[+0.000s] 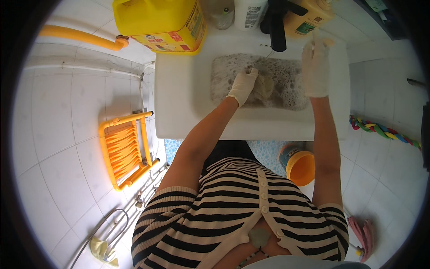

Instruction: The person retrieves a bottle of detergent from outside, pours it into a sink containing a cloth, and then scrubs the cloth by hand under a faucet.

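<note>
My left hand (242,86), in a pale rubber glove, is in the washbasin (174,97), its fingers curled at the edge of a wet, beige cloth (264,86). The cloth lies partly sunk in grey, foamy water (290,87). My right hand (315,69), gloved the same way, hovers blurred over the basin's right side. Its fingertips are close below a beige pump bottle (307,20). An orange blur shows beside those fingertips, and I cannot tell whether they hold something. A thin stream runs from the black faucet (278,35) into the water.
A yellow jug (161,27), a clear bottle (221,15) and a white bottle (248,15) stand along the back ledge. An orange folding seat (124,151) is fixed to the left wall. Below the basin's front edge sits an orange bucket (300,168). A braided rope (383,129) hangs right.
</note>
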Demonstrator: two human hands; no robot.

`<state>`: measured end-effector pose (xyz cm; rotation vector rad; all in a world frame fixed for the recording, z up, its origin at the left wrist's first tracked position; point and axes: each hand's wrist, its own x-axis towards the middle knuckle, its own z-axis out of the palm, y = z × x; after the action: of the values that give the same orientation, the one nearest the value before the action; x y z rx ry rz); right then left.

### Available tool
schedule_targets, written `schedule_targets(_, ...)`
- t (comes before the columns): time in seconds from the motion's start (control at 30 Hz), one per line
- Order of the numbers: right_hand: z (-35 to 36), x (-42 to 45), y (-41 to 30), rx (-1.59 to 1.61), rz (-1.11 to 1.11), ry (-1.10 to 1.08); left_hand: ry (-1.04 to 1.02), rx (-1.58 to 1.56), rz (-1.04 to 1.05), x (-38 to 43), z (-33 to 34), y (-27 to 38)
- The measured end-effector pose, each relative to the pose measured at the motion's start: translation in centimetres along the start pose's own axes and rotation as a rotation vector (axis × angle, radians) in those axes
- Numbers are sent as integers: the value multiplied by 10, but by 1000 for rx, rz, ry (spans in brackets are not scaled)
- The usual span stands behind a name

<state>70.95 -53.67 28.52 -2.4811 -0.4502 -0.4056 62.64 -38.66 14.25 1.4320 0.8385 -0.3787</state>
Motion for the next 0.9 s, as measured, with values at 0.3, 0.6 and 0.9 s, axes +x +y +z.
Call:
schedule_targets(0.3, 28, 45, 31, -409, -276, 41, 13, -48, 6, -32, -9, 7)
schedule_targets(0.6, 72, -49, 76, -279, -81, -65, 66, -134, 6, -43, -36, 12)
schedule_targets(0.9, 121, -68, 86, -311, -351, -526, 128, -276, 97, -40, -40, -1)
